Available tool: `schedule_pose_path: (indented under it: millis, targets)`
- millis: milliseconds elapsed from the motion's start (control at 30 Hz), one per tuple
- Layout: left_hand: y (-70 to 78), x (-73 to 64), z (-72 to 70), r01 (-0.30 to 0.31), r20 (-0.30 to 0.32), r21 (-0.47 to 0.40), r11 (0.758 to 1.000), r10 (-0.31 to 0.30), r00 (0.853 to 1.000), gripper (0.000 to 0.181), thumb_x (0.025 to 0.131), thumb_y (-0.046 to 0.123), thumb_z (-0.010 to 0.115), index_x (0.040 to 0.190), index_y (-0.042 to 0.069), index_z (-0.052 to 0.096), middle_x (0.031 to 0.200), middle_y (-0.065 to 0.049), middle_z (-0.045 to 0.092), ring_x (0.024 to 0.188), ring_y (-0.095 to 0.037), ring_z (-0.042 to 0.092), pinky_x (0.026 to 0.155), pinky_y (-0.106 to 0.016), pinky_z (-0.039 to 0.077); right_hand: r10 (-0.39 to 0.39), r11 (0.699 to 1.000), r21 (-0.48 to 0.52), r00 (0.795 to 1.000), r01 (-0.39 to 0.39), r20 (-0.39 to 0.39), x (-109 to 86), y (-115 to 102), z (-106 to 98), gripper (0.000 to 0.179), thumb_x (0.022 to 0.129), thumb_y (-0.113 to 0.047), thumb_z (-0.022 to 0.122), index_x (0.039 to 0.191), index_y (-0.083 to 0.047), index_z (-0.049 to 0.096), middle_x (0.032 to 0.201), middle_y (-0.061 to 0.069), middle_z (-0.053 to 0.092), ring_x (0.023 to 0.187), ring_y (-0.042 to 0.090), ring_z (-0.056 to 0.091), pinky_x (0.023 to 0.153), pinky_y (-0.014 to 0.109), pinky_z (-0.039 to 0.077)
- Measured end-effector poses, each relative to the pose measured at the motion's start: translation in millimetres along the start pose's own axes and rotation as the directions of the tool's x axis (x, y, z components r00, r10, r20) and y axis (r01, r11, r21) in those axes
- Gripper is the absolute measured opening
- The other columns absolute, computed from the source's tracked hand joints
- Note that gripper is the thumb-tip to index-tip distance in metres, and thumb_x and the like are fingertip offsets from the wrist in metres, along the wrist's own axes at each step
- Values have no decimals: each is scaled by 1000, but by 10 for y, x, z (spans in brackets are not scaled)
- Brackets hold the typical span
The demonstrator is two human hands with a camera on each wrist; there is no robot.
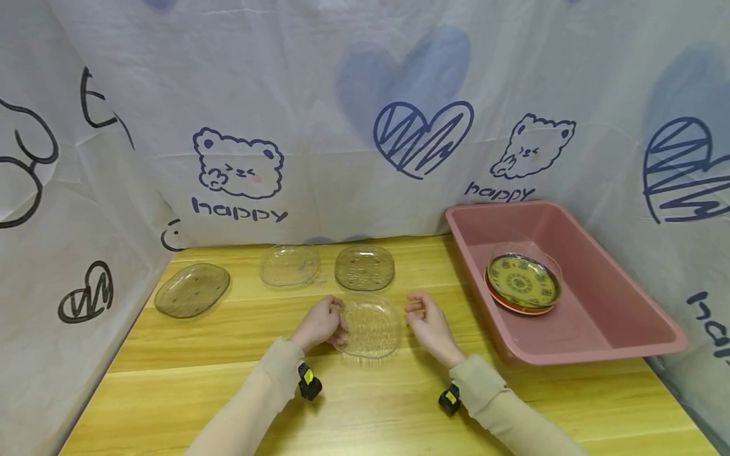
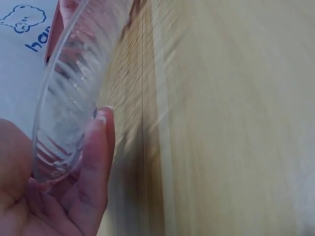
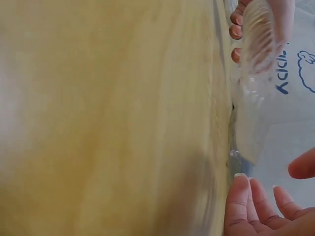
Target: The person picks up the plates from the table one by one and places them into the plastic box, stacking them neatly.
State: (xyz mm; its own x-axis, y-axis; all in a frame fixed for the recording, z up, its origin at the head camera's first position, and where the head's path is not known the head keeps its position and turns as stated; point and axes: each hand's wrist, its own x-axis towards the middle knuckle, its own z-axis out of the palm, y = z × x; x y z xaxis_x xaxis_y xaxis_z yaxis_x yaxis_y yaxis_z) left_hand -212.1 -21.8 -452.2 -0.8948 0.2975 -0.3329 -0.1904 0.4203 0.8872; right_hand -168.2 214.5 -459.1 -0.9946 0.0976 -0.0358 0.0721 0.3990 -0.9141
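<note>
A clear ribbed plate (image 1: 373,326) is held by its left rim in my left hand (image 1: 319,324), over the middle of the wooden table. In the left wrist view, the thumb is on one side of the clear plate (image 2: 69,103) and the fingers (image 2: 93,167) support its underside. On the plate's right, my right hand (image 1: 429,324) is apart from the rim, its fingers loosely bent and holding nothing. The right wrist view shows a gap between its thumb and fingertips (image 3: 239,189), with the plate (image 3: 258,93) beyond them.
Behind the hands lie another clear plate (image 1: 289,266) and a smoky tinted plate (image 1: 365,269). A brownish see-through plate (image 1: 194,291) rests at the left. At the right, a pink basin (image 1: 593,310) contains stacked dishes, including a yellow patterned plate (image 1: 520,282). Printed cloth (image 1: 319,126) hangs around the table.
</note>
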Motion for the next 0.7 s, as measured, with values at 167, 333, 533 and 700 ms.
schedule_pose_path:
  millis: [167,333,533,700]
  targets:
    - [-15,13,3,-19,-19,-34,999,18,1000,37,108,8,28,137,-5,47,84,-13,63,56,-14,61,55,-30,60,25,997,78,1000,-25,3,-18,53,26,35,98,-4,49,133,4,52,114,26,64,90,27,65,78,34,58]
    - [8,6,3,-36,-46,-76,996,33,998,35,109,10,30,134,-5,49,85,-14,63,56,-14,61,53,-29,60,99,967,233,994,-106,42,-39,43,47,37,100,-4,41,135,6,49,109,24,62,88,24,65,80,35,61]
    - [65,-1,10,-68,-65,-124,990,60,996,36,110,14,31,136,-2,49,89,-14,63,55,-12,59,52,-24,57,185,885,408,973,-224,135,-51,25,52,43,103,-12,35,141,5,43,103,13,60,78,11,60,72,25,59]
    - [103,19,39,-83,-77,-188,979,69,995,36,110,13,32,137,-2,50,88,-12,62,56,-12,58,52,-25,58,200,831,480,956,-281,215,-52,29,35,52,104,-24,33,149,1,37,107,13,68,83,13,65,82,34,61]
